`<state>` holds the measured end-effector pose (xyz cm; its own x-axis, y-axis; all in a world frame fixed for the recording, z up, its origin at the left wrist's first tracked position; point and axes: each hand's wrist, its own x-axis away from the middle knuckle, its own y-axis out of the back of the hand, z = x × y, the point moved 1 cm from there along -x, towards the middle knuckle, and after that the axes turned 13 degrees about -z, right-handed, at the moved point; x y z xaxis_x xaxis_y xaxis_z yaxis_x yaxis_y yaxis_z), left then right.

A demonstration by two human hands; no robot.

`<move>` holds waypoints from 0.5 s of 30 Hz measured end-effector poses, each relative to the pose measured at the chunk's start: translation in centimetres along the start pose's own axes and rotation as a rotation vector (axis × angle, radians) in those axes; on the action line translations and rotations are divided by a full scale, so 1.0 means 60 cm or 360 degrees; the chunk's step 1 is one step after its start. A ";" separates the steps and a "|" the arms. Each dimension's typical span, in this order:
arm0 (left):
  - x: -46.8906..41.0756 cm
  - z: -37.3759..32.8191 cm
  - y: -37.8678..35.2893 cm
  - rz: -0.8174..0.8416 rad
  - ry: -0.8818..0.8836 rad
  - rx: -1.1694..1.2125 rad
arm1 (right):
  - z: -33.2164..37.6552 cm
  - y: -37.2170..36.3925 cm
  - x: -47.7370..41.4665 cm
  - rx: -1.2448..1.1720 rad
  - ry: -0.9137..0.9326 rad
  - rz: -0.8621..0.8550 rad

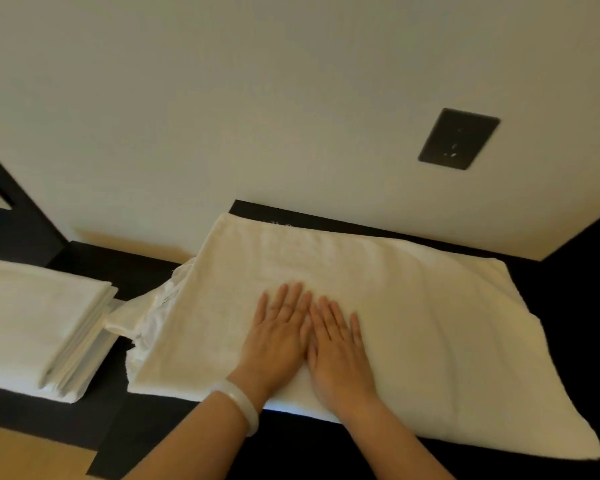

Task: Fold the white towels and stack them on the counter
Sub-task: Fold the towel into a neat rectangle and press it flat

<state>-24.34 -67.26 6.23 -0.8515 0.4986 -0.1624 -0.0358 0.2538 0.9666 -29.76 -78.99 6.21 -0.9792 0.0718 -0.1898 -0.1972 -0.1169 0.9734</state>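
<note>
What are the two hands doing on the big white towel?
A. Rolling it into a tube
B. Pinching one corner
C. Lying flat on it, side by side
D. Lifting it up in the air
C: the left hand and right hand lie flat with straight fingers, side by side on the big white towel, which is spread on the counter.

— What stands behind the counter (579,289)?
— A plain cream wall (291,98), with one dark rectangular wall plate (459,139) set in it, up on the right.
— And the counter itself?
— Black, running along the foot of the wall.
— To the left?
— A dark panel (14,223) rises there and meets the wall. At lower left, below the counter's front edge, a tan surface (32,452) shows. The light is warm and dim.
</note>
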 end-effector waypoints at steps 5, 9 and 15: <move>0.004 0.016 -0.014 -0.0069 0.0004 -0.0039 | -0.164 0.026 0.032 0.0139 -0.0409 -0.0040; 0.005 0.012 -0.013 -0.0114 -0.0006 -0.0070 | -0.207 0.033 0.013 0.0148 -0.0701 0.0010; 0.004 0.020 -0.016 -0.0151 -0.0043 -0.0079 | -0.161 0.010 0.019 0.0031 0.0107 0.0022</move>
<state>-23.91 -66.38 5.05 -0.8285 0.4967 -0.2585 -0.1423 0.2598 0.9551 -31.44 -88.56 5.33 -0.9829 0.0033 -0.1841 -0.1835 -0.0982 0.9781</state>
